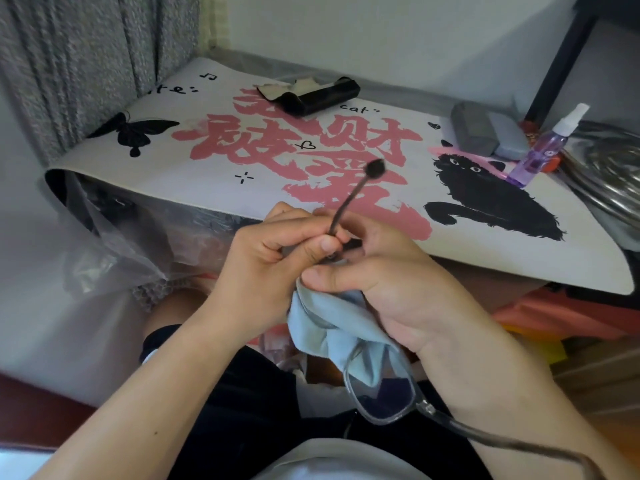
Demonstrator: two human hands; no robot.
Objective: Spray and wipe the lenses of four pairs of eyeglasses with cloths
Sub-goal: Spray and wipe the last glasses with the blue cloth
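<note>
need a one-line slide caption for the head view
Both hands wipe eyeglasses with a light blue cloth; spray bottle stands on the desk mat.

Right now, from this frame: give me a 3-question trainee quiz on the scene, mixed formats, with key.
1. True or false: the spray bottle is in the left hand.
2. Multiple choice: the light blue cloth is gripped by A) the left hand, B) the right hand, C) neither.
3. Fill in: the black glasses case lies at the far edge of the printed ____.

Key
1. False: it stands on the mat at the right, untouched.
2. B: the right hand holds the cloth against the eyeglasses, while the left pinches the frame.
3. mat
</note>
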